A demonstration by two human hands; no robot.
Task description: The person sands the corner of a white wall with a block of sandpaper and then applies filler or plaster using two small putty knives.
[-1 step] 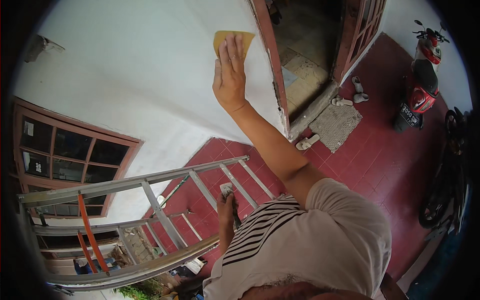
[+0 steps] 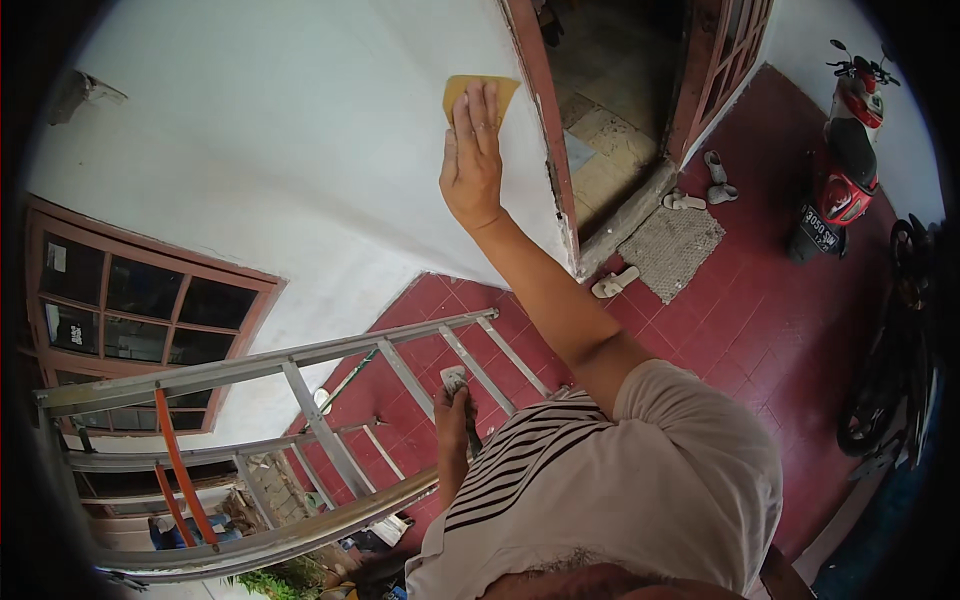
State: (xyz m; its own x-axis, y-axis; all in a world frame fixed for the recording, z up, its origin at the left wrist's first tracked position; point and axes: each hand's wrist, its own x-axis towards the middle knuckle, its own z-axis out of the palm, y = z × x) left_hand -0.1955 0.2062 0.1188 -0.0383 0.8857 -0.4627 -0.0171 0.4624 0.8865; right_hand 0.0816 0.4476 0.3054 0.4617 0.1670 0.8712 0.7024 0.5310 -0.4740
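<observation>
Right grip (image 2: 470, 182) open flat, fingers pressing yellow sheet (image 2: 508, 92) to white wall (image 2: 300, 130), near door frame (image 2: 541, 115). Left grip (image 2: 452, 412) clenched round pale object (image 2: 453, 377), near ladder (image 2: 270, 362).

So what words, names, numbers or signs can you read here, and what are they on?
Number plate on the red scooter: pale letters and numbers on dark; I won't copy those out.
White marks in the window, at its left: too small and blurred to read.
Pale paper above them: no writing I can make out.
Yellow sheet under the right hand: no writing shows.
</observation>
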